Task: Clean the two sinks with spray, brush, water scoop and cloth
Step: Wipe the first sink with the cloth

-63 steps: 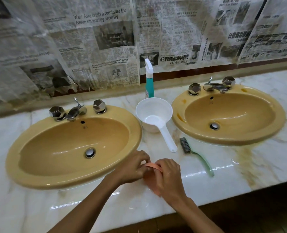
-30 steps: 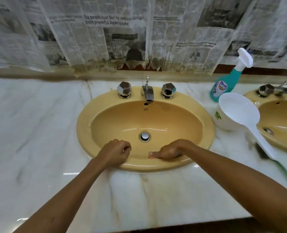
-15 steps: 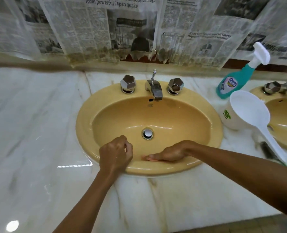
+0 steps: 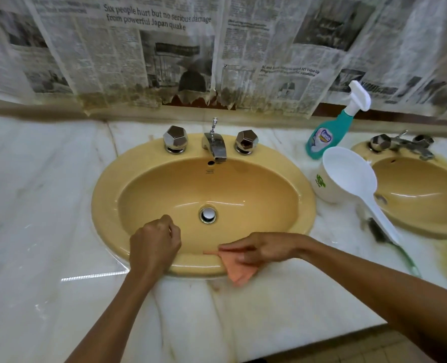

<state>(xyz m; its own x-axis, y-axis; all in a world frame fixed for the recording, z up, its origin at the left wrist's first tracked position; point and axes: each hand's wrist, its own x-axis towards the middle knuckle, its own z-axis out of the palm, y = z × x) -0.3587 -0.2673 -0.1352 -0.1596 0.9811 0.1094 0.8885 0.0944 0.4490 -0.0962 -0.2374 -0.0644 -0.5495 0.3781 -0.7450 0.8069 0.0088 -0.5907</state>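
Sinks, two yellow oval basins, sat sunk into a pale marble bench (image 4: 46,205) below a wall papered with newspaper (image 4: 164,48), probably hung there to catch splashes. One sink (image 4: 243,184) lay straight ahead, with a chrome tap (image 4: 215,146) and two faceted knobs at its back edge and a drain (image 4: 208,215) in the middle. The other sink (image 4: 421,189) was cut off at the right edge of view.

Between the two basins stood the tools, seemingly kept where either basin could be reached. A white scoop (image 4: 348,176) sat upright with its long handle slanting toward the viewer. A teal spray bottle (image 4: 324,137) stood just behind it. A brush (image 4: 382,233) with a green handle lay partly hidden under the scoop's handle.

At the near rim of the nearer sink, the right hand (image 4: 264,251) pressed a thin pink cloth (image 4: 239,271) flat against the rim, fingers fairly straight and pointing left, apparently to wipe the edge. The cloth's loose corner hung over onto the bench. The left hand (image 4: 155,244) rested on the rim beside it, fingers curled in a fist holding nothing visible, likely bracing the body.
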